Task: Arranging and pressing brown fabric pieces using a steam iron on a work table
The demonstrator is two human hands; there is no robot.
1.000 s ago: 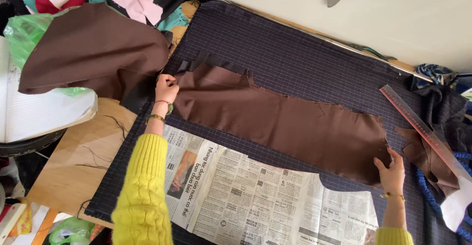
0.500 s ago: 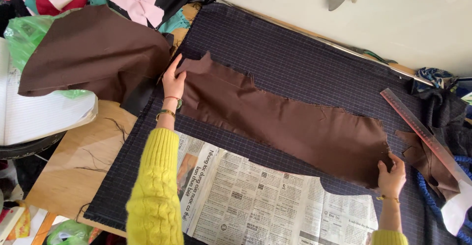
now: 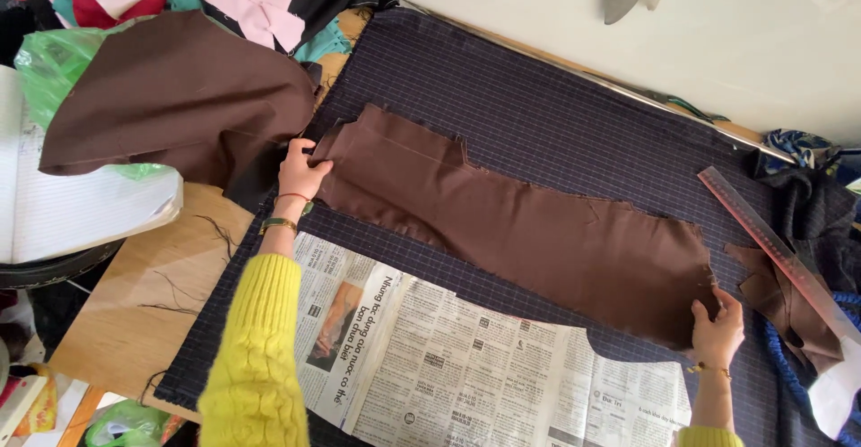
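Both hands [image 3: 300, 173] grip brown fabric [image 3: 529, 227] ends.

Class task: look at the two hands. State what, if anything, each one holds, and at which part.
Both hold the long brown fabric piece: the left hand at its upper-left end, the right hand at its lower-right corner.

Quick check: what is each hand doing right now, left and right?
Left hand: fingers closed on the upper-left end of the long brown cut fabric piece.
Right hand: fingers pinching the same piece's lower-right edge.
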